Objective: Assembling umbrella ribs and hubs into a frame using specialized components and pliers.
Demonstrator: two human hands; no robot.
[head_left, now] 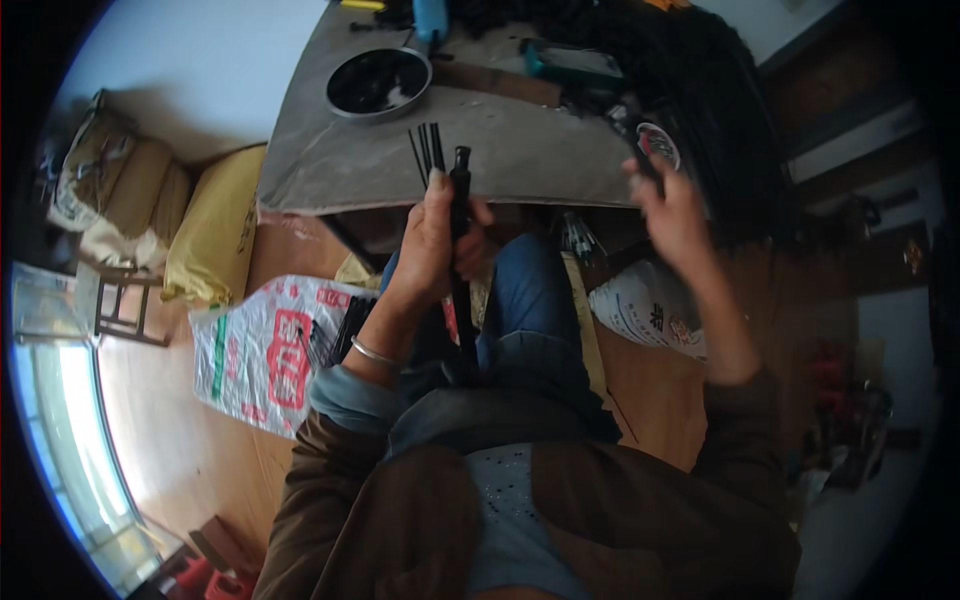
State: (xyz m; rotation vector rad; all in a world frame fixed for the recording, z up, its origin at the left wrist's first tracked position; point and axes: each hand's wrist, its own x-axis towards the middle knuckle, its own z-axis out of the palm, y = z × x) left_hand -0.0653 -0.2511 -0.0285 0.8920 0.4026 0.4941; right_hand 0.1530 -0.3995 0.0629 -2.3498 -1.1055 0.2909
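My left hand (432, 240) is closed around a thick black tube (461, 185) with a knobbed top, held upright over my lap near the table's front edge. In the same grip, several thin black rods (427, 148) stick up beside the thumb. The tube's lower end runs down between my legs. My right hand (672, 210) is raised at the table's right front edge, smeared by motion, its fingers bent about a dark piece that I cannot make out. Just beyond those fingers lies a small round container (658, 146) with a pale rim.
On the grey table (520, 150) a frying pan (345, 108) holds dark bits. Behind are a blue bottle (430, 20), a teal box (575, 66) and a dark heap (700, 70). A printed plastic sack (250, 365), yellow sack (215, 225) and white bag (648, 308) lie around me.
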